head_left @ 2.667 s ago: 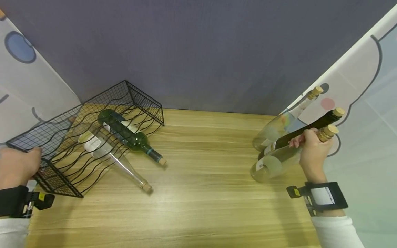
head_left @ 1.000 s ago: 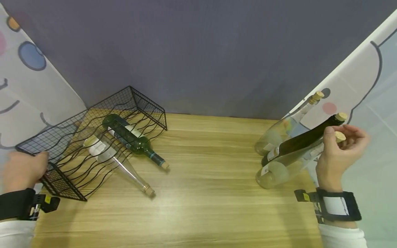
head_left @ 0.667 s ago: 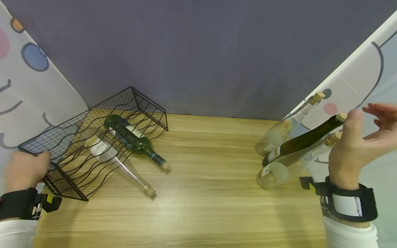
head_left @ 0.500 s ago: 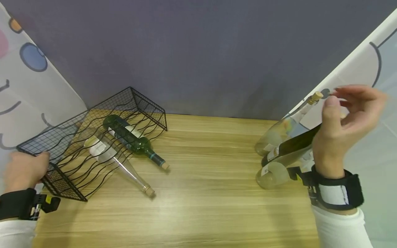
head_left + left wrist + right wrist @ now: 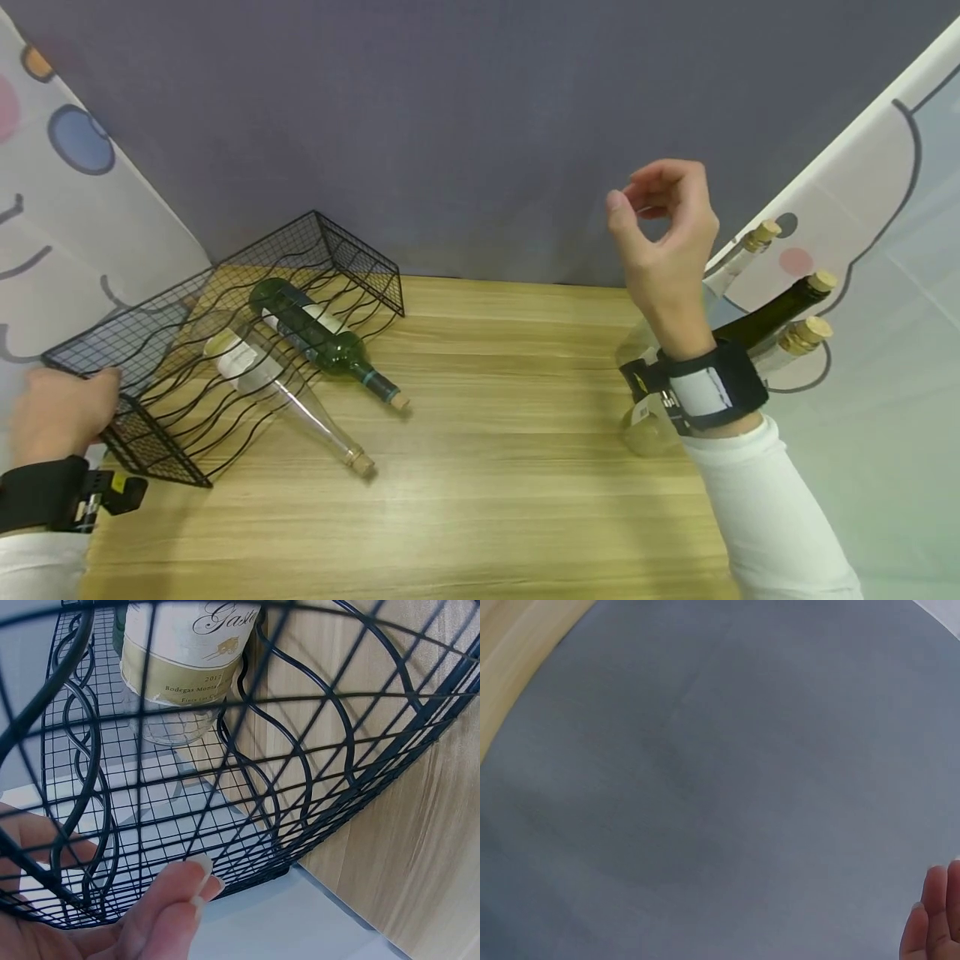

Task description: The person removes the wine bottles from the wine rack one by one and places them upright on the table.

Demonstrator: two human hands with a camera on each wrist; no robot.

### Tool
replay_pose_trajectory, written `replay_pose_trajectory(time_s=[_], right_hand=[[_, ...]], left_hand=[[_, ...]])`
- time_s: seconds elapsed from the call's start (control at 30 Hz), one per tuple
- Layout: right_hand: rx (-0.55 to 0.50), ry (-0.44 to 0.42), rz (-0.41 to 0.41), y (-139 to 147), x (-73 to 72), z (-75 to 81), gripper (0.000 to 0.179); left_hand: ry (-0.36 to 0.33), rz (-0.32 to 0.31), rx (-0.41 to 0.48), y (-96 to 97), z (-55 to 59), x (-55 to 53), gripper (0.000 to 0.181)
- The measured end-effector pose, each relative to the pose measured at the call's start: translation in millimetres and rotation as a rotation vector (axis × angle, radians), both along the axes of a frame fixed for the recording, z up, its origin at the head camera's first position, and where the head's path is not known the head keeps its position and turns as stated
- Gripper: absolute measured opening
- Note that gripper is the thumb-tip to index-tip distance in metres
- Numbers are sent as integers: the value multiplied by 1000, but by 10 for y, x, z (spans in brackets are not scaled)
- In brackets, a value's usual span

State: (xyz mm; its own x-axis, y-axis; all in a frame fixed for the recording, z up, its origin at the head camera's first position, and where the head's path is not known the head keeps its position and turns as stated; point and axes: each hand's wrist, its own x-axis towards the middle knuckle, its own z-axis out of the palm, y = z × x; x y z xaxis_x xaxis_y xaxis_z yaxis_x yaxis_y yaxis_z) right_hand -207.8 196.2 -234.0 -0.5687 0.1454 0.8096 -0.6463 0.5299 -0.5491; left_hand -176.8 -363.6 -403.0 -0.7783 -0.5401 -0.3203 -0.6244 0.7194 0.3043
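Your left hand (image 5: 63,412) grips the wire rack (image 5: 168,442), green bottle (image 5: 310,327) and clear bottle (image 5: 287,396) laid in; three standing bottles (image 5: 777,312) apparently remain, your right hand (image 5: 675,254) empty, loosely curved.

Wood-grain table (image 5: 480,508); grey backdrop (image 5: 450,125), perhaps cloth; patterned side panels (image 5: 900,350).

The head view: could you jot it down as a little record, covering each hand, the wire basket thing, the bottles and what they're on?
Left hand: grips one end of the rack
Right hand: raised, holding nothing, fingers curved
Rack: black wire mesh, wavy bars across it
Bottles in rack: two, lying down; a green bottle and a clear bottle
Bottles at right: three, standing, partly behind the right arm; a dark bottle between two clear ones
Stoppers: corks in all five
Surface: wood-grain table
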Motion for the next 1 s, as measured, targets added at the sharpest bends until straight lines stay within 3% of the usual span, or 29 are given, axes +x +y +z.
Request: replay_pose_trajectory(time_s=[0.27, 0.63, 0.77, 1.0], right_hand=[[41, -133, -29, -152, -131, -29, 32], [102, -225, 75, -516, -252, -49, 37], [200, -320, 87, -661, -292, -129, 41], [498, -538, 25, -933, -346, -324, 51]], left_hand=[[2, 11, 28, -18, -15, -21, 80], [-15, 15, 36, 3, 1, -26, 81], [-9, 25, 36, -2, -16, -25, 79], [-9, 25, 30, -41, -65, -30, 78]])
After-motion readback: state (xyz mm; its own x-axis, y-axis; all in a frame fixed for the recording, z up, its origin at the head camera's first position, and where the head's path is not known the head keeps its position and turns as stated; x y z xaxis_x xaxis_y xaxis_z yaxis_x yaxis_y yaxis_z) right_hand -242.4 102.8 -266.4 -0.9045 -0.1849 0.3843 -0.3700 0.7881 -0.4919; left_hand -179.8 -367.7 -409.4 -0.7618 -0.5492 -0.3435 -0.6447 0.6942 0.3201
